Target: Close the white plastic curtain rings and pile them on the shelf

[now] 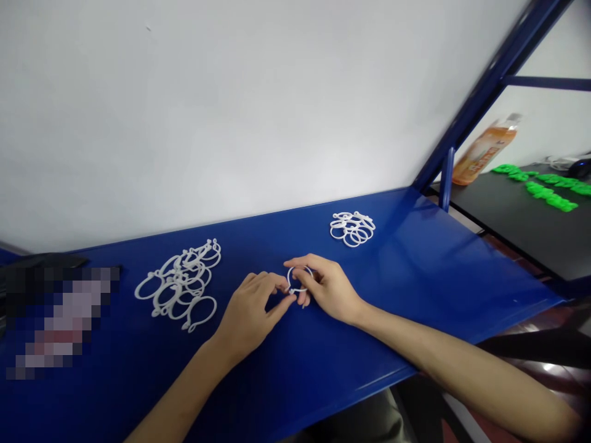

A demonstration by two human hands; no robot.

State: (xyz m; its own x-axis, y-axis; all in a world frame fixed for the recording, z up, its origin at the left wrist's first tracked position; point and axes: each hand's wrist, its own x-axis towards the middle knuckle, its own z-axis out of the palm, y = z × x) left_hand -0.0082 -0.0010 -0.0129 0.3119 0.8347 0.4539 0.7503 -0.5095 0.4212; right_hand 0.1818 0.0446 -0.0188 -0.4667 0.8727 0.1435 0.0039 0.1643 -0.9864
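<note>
Above the blue shelf top [272,351], both hands meet on one white plastic ring [289,275] that has a small knob or loop on its rim. My right hand [330,286] grips the ring's far side between thumb and fingers. With thumb and index finger, my left hand [253,307] pinches the small end at the ring's near-left side. A loose pile of similar white rings [184,283] lies left of my left hand. Beyond my right hand sits a smaller heap of white rings [351,229]. The fingertips partly cover the held ring.
A white wall [231,111] rises behind the shelf. Blue metal posts [447,178] stand at the right. Past them, a black table [503,215] carries an orange-drink bottle [484,151] and bright green pieces [551,195]. Dark packaging [46,271] lies at the far left, partly blurred out.
</note>
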